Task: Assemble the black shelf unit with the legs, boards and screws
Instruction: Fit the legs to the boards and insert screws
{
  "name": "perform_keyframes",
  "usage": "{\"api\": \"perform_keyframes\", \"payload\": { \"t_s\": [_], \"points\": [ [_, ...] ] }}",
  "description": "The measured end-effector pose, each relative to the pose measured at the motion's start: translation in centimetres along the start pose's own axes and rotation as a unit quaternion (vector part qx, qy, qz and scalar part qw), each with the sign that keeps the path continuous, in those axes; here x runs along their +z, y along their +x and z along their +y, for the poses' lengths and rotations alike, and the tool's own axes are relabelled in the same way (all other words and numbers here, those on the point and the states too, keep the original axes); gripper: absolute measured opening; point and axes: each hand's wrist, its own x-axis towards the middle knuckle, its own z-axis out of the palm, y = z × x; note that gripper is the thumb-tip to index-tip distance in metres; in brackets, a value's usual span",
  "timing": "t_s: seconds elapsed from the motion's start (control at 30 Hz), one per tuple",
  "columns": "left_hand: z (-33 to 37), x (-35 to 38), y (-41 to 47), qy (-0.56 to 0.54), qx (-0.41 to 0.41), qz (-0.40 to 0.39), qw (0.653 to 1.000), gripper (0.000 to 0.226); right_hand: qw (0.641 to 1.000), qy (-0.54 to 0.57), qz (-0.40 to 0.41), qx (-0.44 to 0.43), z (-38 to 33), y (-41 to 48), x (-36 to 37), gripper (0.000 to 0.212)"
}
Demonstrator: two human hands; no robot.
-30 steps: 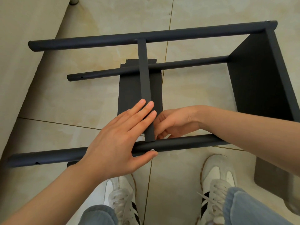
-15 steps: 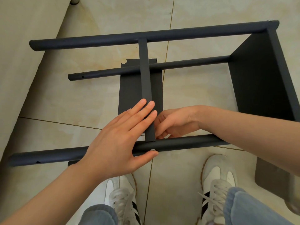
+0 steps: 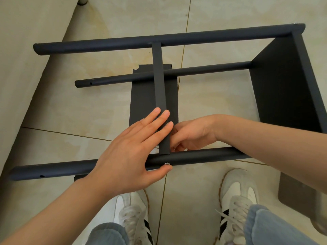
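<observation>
Pale floor tiles with thin gilt joints, beneath a black shelf unit lying on its side. Already fitted at the right end: one end board, joined to far leg and near leg. Now in hand, by all appearances: fixing the middle board, seen edge-on, across the frame between those two legs.

Left hand spread flat, fingers straight, pressing on the top edge of the middle board just above the near leg. Thumb tip touching a small silver screw seated in the side of that leg. Right hand tucked against the right face of the board, just behind the near leg, fingers curled. Impossible to tell whether gripping anything, fingertips hidden by the board.

To do it well, probably: hold the board square and hard against the leg, line up hole and screw before turning, start the thread gently, tighten only once seated straight. Risk otherwise of a cross-threaded screw or a board set askew.

Board directly under the left fingers and touching the right hand; screw at the left thumb, on the side nearest the white shoes. Well apart at lower right: a dark panel, perhaps another board.
</observation>
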Motion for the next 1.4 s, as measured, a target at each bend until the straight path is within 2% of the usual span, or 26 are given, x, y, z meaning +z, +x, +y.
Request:
{"api": "perform_keyframes", "payload": {
  "t_s": [0.27,0.47,0.63,0.8,0.93,1.07,1.2,1.33,1.4],
  "points": [
    [0.0,0.0,0.0,-0.002,0.004,0.001,1.000,0.083,0.999,0.043,-0.011,-0.014,0.2,-0.3,-0.4,0.016],
    [0.0,-0.1,0.1,-0.009,0.004,0.005,1.000,0.083,1.000,0.029,-0.010,0.001,0.1,-0.3,-0.2,0.016],
    [0.0,0.0,0.1,-0.019,0.002,0.001,1.000,0.082,0.999,0.024,-0.008,0.024,-0.4,-0.3,0.1,0.038],
    [0.0,-0.1,0.2,-0.015,-0.006,-0.019,1.000,0.084,0.998,-0.046,0.040,0.017,-0.9,-1.2,0.5,0.025],
    [0.4,-0.4,0.4,-0.023,-0.031,-0.079,0.996,0.087,0.992,-0.097,0.081,-0.002,-1.1,-3.3,1.4,0.020],
    [1.0,-1.2,0.3,0.002,-0.060,-0.117,0.991,0.088,0.970,-0.185,0.156,-0.033,-1.5,-5.4,3.1,0.015],
    [1.8,-1.9,-0.9,-0.019,-0.100,-0.113,0.988,0.077,0.934,-0.271,0.227,-0.051,-1.3,-6.6,5.0,0.031],
    [2.6,-3.5,-3.2,-0.071,-0.165,-0.039,0.983,0.055,0.907,-0.323,0.262,-0.067,-0.6,-7.4,6.6,0.040],
    [3.1,-4.2,-4.4,-0.143,-0.218,0.016,0.965,0.043,0.886,-0.364,0.277,-0.078,-0.3,-7.6,7.1,0.038]
  ]
}}
